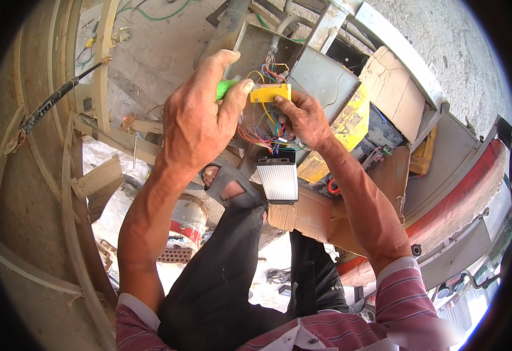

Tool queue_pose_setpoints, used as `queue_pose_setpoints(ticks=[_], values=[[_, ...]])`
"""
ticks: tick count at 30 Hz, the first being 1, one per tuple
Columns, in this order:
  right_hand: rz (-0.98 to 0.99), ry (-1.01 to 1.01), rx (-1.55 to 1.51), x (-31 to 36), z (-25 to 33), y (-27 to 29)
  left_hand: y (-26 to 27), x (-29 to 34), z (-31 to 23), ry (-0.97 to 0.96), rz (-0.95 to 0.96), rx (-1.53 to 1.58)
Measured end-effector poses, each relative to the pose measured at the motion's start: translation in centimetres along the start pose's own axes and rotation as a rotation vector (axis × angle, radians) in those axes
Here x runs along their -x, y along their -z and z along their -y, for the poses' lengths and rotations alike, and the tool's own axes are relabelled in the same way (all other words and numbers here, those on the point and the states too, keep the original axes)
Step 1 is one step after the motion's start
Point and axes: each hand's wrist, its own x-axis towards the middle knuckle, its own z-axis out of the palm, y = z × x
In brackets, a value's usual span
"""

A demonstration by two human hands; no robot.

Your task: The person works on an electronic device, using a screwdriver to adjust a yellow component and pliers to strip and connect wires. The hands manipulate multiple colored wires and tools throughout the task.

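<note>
My left hand [200,114] is closed around a bright green object [225,89], perhaps a tool handle; most of it is hidden by the fingers. Its thumb tip is close to the left end of a small yellow rectangular block [270,93] with a metal strip and screws. Thumb and fingers of my right hand [304,117] pinch that block at its right end. Below and behind both hands runs a tangle of thin coloured wires [256,136]. Some lead down to a silver ribbed controller box [277,182] with black ends.
An open metal compartment [320,70] lies beyond my hands. To the right are a yellow-and-black battery [355,120] and torn cardboard [391,82]. Curved metal frame bars [68,169] rise at the left. My sandalled foot [232,188] is near the controller.
</note>
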Motion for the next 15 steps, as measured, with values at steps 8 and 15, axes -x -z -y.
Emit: queue_pose_setpoints(ticks=[8, 15], values=[[-0.006, -0.007, -0.019, -0.12, -0.06, -0.13, -0.69, 0.13, -0.28, -0.021, -0.055, 0.129], [0.008, -0.014, -0.003, -0.07, -0.02, 0.07, -0.66, -0.74, 0.09, -0.139, -0.022, 0.148]])
